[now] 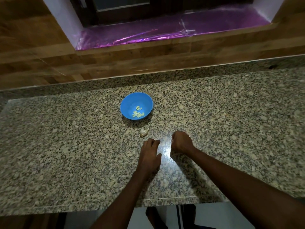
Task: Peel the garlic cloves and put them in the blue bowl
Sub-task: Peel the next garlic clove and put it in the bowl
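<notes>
A round blue plastic bowl (136, 105) is sitting on a speckled grey granite bench (231, 129), holding several pale peeled garlic cloves (138, 112). A small unpeeled garlic piece (144, 131) is lying just in front of it. The left hand (150, 152) is resting nearby, fingers loosely spread. The right hand (180, 141) is curling closed; whether it is holding anything cannot be told.

I see the blue bowl (136, 105) standing upright on the desk (231, 129), round and shallow. Several peeled cloves (138, 113), pale yellow-green, lie loose in its bottom, gathered toward the near right side. Just in front of the bowl, apart from it, a small unpeeled garlic piece (144, 132) lies on the desk, off-white with papery skin.
</notes>
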A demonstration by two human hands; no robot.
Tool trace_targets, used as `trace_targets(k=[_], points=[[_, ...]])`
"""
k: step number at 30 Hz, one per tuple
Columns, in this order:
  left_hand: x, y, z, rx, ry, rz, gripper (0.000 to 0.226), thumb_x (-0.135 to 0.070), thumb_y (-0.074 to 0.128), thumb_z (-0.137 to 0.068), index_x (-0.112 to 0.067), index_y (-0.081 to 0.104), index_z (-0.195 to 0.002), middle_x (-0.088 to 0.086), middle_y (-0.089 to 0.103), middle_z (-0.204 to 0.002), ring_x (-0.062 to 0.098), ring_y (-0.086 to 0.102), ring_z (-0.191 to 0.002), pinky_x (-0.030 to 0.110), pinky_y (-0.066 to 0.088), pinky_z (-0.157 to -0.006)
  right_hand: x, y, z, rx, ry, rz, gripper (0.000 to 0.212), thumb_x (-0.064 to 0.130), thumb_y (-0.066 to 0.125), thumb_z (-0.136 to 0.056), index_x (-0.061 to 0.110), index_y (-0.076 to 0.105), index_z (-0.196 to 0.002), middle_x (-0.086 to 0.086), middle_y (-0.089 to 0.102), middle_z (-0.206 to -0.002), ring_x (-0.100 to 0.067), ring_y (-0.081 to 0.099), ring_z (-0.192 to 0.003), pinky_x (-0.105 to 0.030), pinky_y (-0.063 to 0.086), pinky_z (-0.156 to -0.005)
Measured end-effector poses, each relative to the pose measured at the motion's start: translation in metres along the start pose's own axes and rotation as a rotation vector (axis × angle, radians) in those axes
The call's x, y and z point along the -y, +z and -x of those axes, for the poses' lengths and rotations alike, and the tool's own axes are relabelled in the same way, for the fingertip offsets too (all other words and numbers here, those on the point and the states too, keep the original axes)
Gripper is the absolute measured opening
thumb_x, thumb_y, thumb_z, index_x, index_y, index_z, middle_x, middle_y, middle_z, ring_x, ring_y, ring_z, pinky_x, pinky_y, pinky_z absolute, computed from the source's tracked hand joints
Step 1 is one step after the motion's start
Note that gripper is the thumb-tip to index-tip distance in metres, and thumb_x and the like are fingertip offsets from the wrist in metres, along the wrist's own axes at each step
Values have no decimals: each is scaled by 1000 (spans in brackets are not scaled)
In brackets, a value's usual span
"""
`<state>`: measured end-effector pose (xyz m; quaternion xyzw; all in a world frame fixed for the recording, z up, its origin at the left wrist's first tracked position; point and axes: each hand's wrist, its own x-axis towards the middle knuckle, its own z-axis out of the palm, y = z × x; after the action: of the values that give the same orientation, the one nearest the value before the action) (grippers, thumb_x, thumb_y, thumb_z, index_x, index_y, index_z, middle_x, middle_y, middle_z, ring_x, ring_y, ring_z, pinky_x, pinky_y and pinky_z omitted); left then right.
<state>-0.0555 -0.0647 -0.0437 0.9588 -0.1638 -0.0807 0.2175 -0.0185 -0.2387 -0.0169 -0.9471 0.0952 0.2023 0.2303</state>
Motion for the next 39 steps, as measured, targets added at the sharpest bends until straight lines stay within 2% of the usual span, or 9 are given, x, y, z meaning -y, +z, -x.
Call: trace_targets(k=[3,7,14,18,24,32,36,38,39], points=[[3,0,1,2,10,27,56,-18,63,-85,-13,50,-138,8,48,-126,26,42,-115,37,40,-95,5,7,10,-59,-57,86,14,11,69,-72,2,63,-81,-12,68,-84,-31,68,-80,-37,55,-65],[7,2,6,9,50,23,57,-20,65,-83,-10,50,-137,9,49,-126,27,44,-113,38,40,-94,4,28,21,-145,-165,167,19,15,60,-86,17,41,-81,-8,60,-93,-31,61,-86,-33,32,-64],[9,3,7,36,60,-15,58,-23,65,-86,-11,46,-140,9,47,-134,30,43,-121,41,40,-99,-8,15,19,-160,2,-52,5,8,67,-80,6,62,-78,-11,67,-87,-30,65,-83,-33,48,-65],[15,8,11,61,-11,-107,68,-42,58,-93,-18,35,-152,7,30,-158,29,26,-145,47,28,-111,-21,1,16,-95,69,-284,14,4,76,-70,6,63,-64,-15,73,-79,-27,69,-80,-33,53,-68],[27,25,21,121,11,-162,88,-71,38,-94,-23,7,-161,4,-2,-169,23,-1,-155,44,2,-119,-5,19,24,-201,-129,151,6,10,58,-90,9,63,-94,-9,64,-98,-31,64,-93,-32,42,-68],[29,26,22,175,3,-143,92,-71,37,-94,-23,-6,-161,3,-17,-167,20,-14,-154,46,-1,-121,8,26,25,-257,-317,444,18,11,60,-89,11,61,-107,-10,60,-110,-32,63,-96,-36,50,-68],[16,10,19,181,-34,-104,87,-60,52,-95,-19,14,-161,6,-1,-169,25,0,-155,48,7,-121,2,21,20,-266,-304,256,6,16,61,-91,12,65,-91,-9,65,-94,-30,66,-87,-34,48,-67],[4,-2,12,115,-107,110,64,-41,65,-94,-13,47,-148,14,33,-160,31,32,-146,50,30,-116,-5,15,21,-188,-166,-183,9,11,73,-81,8,69,-73,-10,70,-73,-28,69,-74,-31,51,-63],[-3,-7,10,54,-153,311,46,-27,69,-92,-9,62,-134,18,53,-145,33,52,-130,48,46,-104,-7,11,26,-117,-67,-481,10,5,78,-76,3,71,-69,-14,70,-66,-30,71,-67,-33,56,-64]])
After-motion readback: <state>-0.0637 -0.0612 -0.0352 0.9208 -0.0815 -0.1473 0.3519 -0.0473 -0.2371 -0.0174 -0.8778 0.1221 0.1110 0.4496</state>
